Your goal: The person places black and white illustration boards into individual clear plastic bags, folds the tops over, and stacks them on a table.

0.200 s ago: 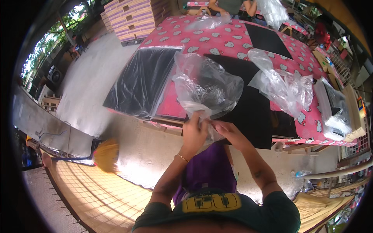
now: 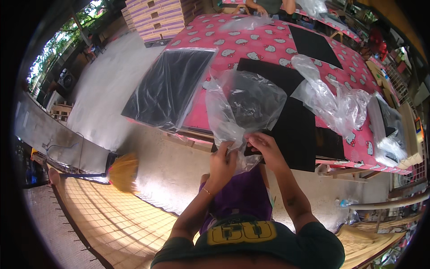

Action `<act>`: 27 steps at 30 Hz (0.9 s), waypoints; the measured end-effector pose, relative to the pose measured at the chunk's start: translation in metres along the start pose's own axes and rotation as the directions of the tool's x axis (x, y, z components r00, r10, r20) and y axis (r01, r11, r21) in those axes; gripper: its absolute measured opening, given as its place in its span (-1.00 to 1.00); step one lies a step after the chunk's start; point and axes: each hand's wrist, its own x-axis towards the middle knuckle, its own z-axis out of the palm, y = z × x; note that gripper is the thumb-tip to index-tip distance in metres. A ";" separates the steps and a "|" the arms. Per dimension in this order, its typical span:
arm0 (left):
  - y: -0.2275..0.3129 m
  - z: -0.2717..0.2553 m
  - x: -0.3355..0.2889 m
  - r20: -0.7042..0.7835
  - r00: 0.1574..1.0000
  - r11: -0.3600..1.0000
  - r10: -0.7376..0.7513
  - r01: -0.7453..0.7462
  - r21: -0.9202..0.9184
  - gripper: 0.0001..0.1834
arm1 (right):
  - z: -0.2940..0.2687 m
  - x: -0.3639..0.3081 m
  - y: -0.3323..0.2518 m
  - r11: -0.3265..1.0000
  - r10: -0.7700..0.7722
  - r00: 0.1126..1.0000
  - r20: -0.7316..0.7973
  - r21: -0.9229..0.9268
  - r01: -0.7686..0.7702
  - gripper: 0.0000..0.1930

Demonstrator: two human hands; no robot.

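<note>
Pink-covered table (image 2: pixel 268 38), black sheet (image 2: pixel 293 139) under clear bag (image 2: pixel 255 98), left hand (image 2: pixel 222 165) and right hand (image 2: pixel 267 148) pinching it, crumpled plastic (image 2: pixel 338 105) alongside

Plastic bag (image 2: pixel 257 96) partly behind fingers (image 2: pixel 226 147)

A pink-covered table (image 2: pixel 204 38) bears black sheets (image 2: pixel 293 148), crumpled clear plastic (image 2: pixel 347 107) and, apparently, a film-wrapped panel (image 2: pixel 168 89).

Translucent, crumpled bag of thin plastic film (image 2: pixel 251 105) — glossy, wrinkled; flat black sheet (image 2: pixel 295 141), smooth and matt; pink patterned table covering (image 2: pixel 212 38), smooth; yellow fan-shaped broom head (image 2: pixel 124 173) — rough, fibrous; pale grey floor (image 2: pixel 109 83), matt, concrete-like.
</note>
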 end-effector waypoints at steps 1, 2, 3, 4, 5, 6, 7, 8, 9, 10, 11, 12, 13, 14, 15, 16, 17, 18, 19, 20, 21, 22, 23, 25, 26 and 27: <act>0.000 -0.005 -0.004 0.024 0.996 0.997 -0.080 0.080 0.013 -0.83 | 0.001 -0.001 0.002 1.000 0.008 0.999 0.033 -0.028 -0.008 -0.69; -0.005 -0.007 -0.008 -0.005 0.998 0.998 -0.062 0.062 -0.007 -0.83 | 0.001 -0.001 0.005 0.998 0.018 0.998 0.065 -0.056 -0.015 -0.71; -0.014 -0.006 -0.012 -0.035 0.998 0.999 -0.045 0.044 -0.027 -0.83 | 0.003 -0.002 0.008 0.996 0.030 0.995 0.098 -0.084 -0.021 -0.73; -0.022 -0.007 -0.015 -0.068 0.997 0.999 -0.026 0.023 -0.044 -0.83 | 0.006 0.004 0.004 0.979 -0.097 0.994 0.057 -0.177 0.105 -0.74; -0.026 -0.008 -0.017 -0.064 0.994 0.993 -0.089 0.084 -0.082 -0.84 | 0.006 0.015 -0.007 0.935 -0.229 0.973 0.021 -0.275 0.225 -0.74; -0.030 -0.012 -0.020 -0.060 0.986 0.982 -0.153 0.145 -0.119 -0.85 | 0.008 0.028 -0.019 0.867 -0.358 0.934 0.000 -0.372 0.332 -0.75; -0.033 -0.017 -0.022 -0.056 0.973 0.965 -0.222 0.211 -0.153 -0.85 | 0.012 0.047 -0.035 0.812 -0.447 0.895 -0.014 -0.427 0.398 -0.75; -0.035 -0.020 -0.024 -0.062 0.963 0.942 -0.263 0.243 -0.231 -0.85 | 0.015 0.070 -0.052 0.748 -0.532 0.846 -0.024 -0.482 0.457 -0.76; -0.036 -0.022 -0.026 -0.061 0.952 0.913 -0.301 0.269 -0.308 -0.84 | 0.015 0.097 -0.059 0.671 -0.622 0.782 -0.023 -0.531 0.518 -0.75; -0.036 -0.024 -0.027 -0.059 0.940 0.876 -0.337 0.290 -0.385 -0.82 | 0.012 0.128 -0.059 0.583 -0.707 0.708 -0.014 -0.578 0.571 -0.75; -0.034 -0.026 -0.028 -0.039 0.925 0.842 -0.379 0.327 -0.430 -0.81 | 0.002 0.164 -0.056 0.548 -0.703 0.711 -0.018 -0.651 0.525 -0.72; -0.031 -0.027 -0.029 -0.013 0.912 0.804 -0.411 0.356 -0.475 -0.80 | -0.010 0.194 -0.047 0.503 -0.706 0.708 -0.026 -0.722 0.475 -0.69; -0.031 -0.034 -0.029 -0.008 0.898 0.770 -0.440 0.373 -0.518 -0.78 | -0.010 0.212 -0.033 0.453 -0.700 0.713 -0.028 -0.790 0.414 -0.65; -0.035 -0.039 -0.029 -0.007 0.886 0.754 -0.463 0.390 -0.529 -0.78 | -0.012 0.229 -0.025 0.392 -0.706 0.708 -0.031 -0.849 0.353 -0.62; -0.045 -0.040 -0.031 0.001 0.879 0.740 -0.476 0.402 -0.540 -0.77 | -0.020 0.244 -0.017 0.328 -0.719 0.694 -0.044 -0.902 0.282 -0.58; -0.053 -0.040 -0.030 0.017 0.874 0.725 -0.485 0.412 -0.552 -0.77 | -0.043 0.254 0.000 0.253 -0.668 0.741 -0.075 -0.959 0.131 -0.51; -0.071 -0.058 -0.038 -0.063 0.848 0.728 -0.526 0.410 -0.550 -0.76 | -0.025 0.249 0.015 0.119 -0.526 0.848 -0.059 -0.993 0.004 -0.55; -0.081 -0.068 -0.036 -0.101 0.837 0.729 -0.537 0.400 -0.556 -0.76 | -0.039 0.249 0.026 0.042 -0.666 0.745 0.022 -0.997 0.067 -0.67; -0.090 -0.085 -0.038 -0.157 0.814 0.732 -0.559 0.395 -0.556 -0.76 | -0.033 0.246 0.023 0.170 -0.632 0.775 -0.013 -0.978 0.123 -0.77; -0.085 -0.103 -0.036 -0.239 0.801 0.782 -0.549 0.391 -0.486 -0.73 | -0.033 0.241 0.019 0.307 -0.610 0.790 -0.065 -0.938 0.161 -0.78; -0.102 -0.117 -0.038 -0.419 0.775 0.861 -0.473 0.306 -0.405 -0.69 | -0.025 0.235 0.013 0.434 -0.580 0.809 -0.098 -0.877 0.205 -0.79; -0.104 -0.131 -0.041 -0.548 0.784 0.943 -0.291 0.333 -0.023 -0.67 | -0.020 0.221 0.006 0.508 -0.618 0.784 -0.055 -0.789 0.345 -0.78; -0.088 -0.141 -0.036 -0.598 0.801 0.897 -0.033 0.288 0.335 -0.65 | -0.023 0.207 0.004 0.588 -0.582 0.811 -0.060 -0.720 0.369 -0.77; -0.045 -0.157 -0.037 -0.620 0.784 0.927 0.022 0.216 0.306 -0.68 | 0.015 0.149 -0.002 0.800 -0.467 0.884 0.004 -0.424 0.425 -0.82; -0.029 -0.153 -0.035 -0.563 0.820 0.976 -0.104 0.193 0.100 -0.68 | 0.036 0.111 -0.005 0.897 -0.383 0.923 0.040 -0.223 0.381 -0.87; -0.027 -0.143 -0.033 -0.440 0.879 0.983 -0.182 0.161 -0.084 -0.70 | 0.062 0.070 -0.008 0.989 -0.092 0.991 0.098 0.124 0.080 -0.80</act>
